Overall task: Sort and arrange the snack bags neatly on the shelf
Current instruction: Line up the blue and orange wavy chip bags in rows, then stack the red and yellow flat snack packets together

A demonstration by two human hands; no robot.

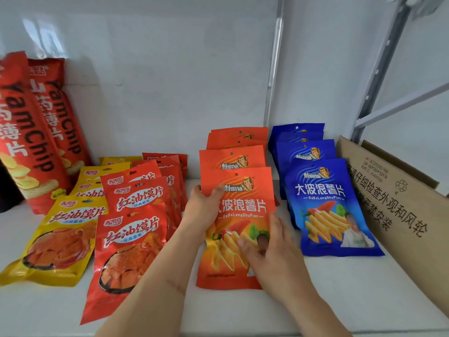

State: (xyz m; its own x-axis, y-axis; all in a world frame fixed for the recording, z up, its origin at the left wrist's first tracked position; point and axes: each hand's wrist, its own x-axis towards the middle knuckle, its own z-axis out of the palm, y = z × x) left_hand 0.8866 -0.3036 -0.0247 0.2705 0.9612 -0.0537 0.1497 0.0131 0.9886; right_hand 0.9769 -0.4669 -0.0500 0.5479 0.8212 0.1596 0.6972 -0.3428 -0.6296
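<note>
While the tall yam bags [36, 132] lean at the far left of the shelf [352, 288], I read the rows rightward: yellow bags [56, 237], then red bags [126, 251], both fanned forward and a bit skewed. Next comes my orange row, where I'm working. My left hand [202, 207] grips the front orange bag [233, 263] at its upper left edge, thumb on the face; my right hand [269, 254] lies open and flat on its lower right, fingers pressing it down. Judging by that, I'm seating this bag at the front of its row. Next I should square it with the orange bags [232, 158] behind. The blue bags [325, 210] sit just beside, a cardboard box [398, 215] at far right.
</note>
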